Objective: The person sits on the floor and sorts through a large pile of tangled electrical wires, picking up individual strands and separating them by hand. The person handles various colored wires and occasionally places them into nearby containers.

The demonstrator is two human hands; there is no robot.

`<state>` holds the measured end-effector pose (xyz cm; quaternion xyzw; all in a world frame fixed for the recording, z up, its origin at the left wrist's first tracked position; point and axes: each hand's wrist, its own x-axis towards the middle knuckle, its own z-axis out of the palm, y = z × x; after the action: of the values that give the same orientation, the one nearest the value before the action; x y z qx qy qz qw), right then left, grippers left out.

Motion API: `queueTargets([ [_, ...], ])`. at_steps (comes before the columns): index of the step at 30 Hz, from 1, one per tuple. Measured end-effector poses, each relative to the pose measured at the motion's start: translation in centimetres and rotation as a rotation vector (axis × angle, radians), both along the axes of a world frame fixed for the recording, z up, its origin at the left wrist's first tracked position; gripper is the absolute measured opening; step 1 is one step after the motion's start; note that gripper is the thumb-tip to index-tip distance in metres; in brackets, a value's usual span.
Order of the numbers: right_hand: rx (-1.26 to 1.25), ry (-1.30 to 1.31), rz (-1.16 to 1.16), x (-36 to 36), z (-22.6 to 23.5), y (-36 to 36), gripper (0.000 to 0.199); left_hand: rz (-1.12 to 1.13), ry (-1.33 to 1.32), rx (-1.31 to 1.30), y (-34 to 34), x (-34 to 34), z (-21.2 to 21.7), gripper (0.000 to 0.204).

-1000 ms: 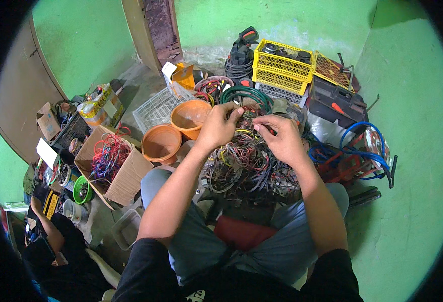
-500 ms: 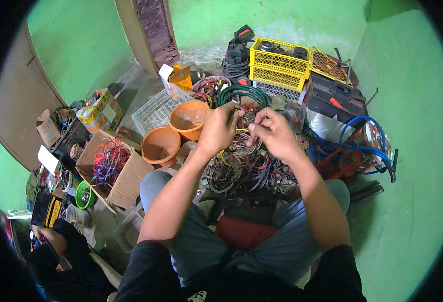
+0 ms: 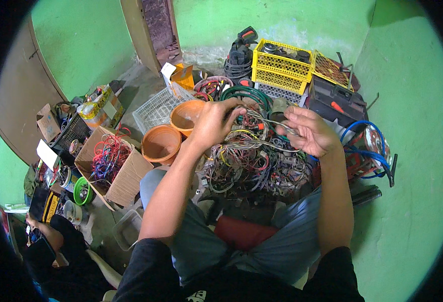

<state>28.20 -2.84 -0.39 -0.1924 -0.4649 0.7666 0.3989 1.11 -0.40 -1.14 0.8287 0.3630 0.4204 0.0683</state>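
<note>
A thin bundle of greyish wires (image 3: 267, 121) stretches between my two hands above a big tangled heap of wires (image 3: 246, 168). At one end, my left hand (image 3: 215, 125) pinches it between thumb and fingers. My right hand (image 3: 313, 132) is turned partly palm up, with fingers curled on the bundle's other end. Beneath it, a pale strand loops back leftward over the heap. Yellow, red, black and grey strands show in the heap, which lies in front of my knees. What supports the heap is hidden.
Two orange pots (image 3: 161, 144) and a cardboard box (image 3: 126, 176) of red and blue wires stand left. Yellow crates (image 3: 282, 65) and a black toolbox (image 3: 337, 98) sit behind, near the green wall. Blue hose (image 3: 377, 156) lies right. Another person's hand (image 3: 45, 232) shows lower left.
My right hand has moved right, away from my left, and turned its palm upward. The wire bundle now spans the wider gap between them. My left hand stays almost in place.
</note>
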Motion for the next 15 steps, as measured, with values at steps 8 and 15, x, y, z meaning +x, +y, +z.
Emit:
queueTargets([
  [8, -0.021, -0.100, -0.269, -1.3, 2.6, -2.5, 0.025, 0.094, -0.024, -0.019, 0.7, -1.5, 0.1, 0.019],
  [15, 0.031, 0.128, -0.032, 2.9, -0.6, 1.1, 0.026, 0.124, -0.068, 0.011, 0.9, -1.6, 0.7, 0.018],
])
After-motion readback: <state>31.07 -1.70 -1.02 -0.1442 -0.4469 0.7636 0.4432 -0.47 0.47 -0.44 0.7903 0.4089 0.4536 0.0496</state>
